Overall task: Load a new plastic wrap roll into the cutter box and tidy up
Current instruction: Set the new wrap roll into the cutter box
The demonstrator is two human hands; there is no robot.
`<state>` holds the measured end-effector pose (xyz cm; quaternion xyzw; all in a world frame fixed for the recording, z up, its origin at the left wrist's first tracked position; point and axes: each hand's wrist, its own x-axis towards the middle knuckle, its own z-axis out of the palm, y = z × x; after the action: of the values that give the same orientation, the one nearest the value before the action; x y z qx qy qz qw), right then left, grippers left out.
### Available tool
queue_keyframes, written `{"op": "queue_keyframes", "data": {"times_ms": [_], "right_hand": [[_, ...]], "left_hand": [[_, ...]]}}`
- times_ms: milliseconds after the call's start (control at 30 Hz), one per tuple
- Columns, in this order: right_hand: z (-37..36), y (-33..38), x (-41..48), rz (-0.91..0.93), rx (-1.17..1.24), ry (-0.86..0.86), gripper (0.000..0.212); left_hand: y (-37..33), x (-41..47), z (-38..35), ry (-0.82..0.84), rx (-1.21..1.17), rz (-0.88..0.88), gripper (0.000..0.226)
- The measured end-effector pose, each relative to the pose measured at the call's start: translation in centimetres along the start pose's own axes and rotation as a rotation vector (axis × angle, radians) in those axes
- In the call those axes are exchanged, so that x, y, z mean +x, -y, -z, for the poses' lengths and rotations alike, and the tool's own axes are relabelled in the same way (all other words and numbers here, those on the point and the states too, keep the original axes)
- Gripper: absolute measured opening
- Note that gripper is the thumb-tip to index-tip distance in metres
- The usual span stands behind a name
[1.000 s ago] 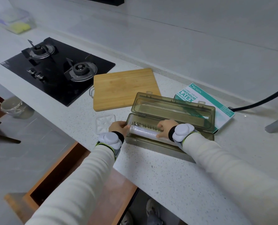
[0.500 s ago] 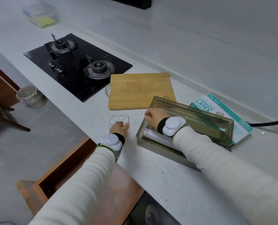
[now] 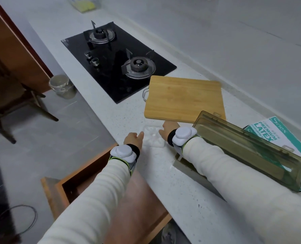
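Head view: the cutter box is seen lid-open on the surface, partly covered by the right sleeve, while a clear plastic tray is touched by the left hand with outstretched fingers and by the right hand, whose grasp cannot be told.

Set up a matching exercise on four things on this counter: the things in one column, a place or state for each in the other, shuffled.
Things:
1. bamboo cutting board
2. cutter box
3. latex glove box
4. clear plastic tray

Places or states:
A. between the left hand and the right hand
B. lid open
C. beside the gas hob
D. partly hidden behind the cutter box

Pairs: 1-C, 2-B, 3-D, 4-A
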<state>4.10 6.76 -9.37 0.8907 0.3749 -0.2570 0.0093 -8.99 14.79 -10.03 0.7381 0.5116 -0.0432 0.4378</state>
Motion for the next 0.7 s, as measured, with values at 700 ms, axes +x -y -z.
{"op": "queue_keyframes", "data": {"times_ms": [700], "right_hand": [[-3.3, -0.6, 4.8, -0.116, 0.113, 0.142, 0.037]], "left_hand": [[0.4, 2.6, -1.3, 0.027, -0.109, 0.054, 0.037]]}}
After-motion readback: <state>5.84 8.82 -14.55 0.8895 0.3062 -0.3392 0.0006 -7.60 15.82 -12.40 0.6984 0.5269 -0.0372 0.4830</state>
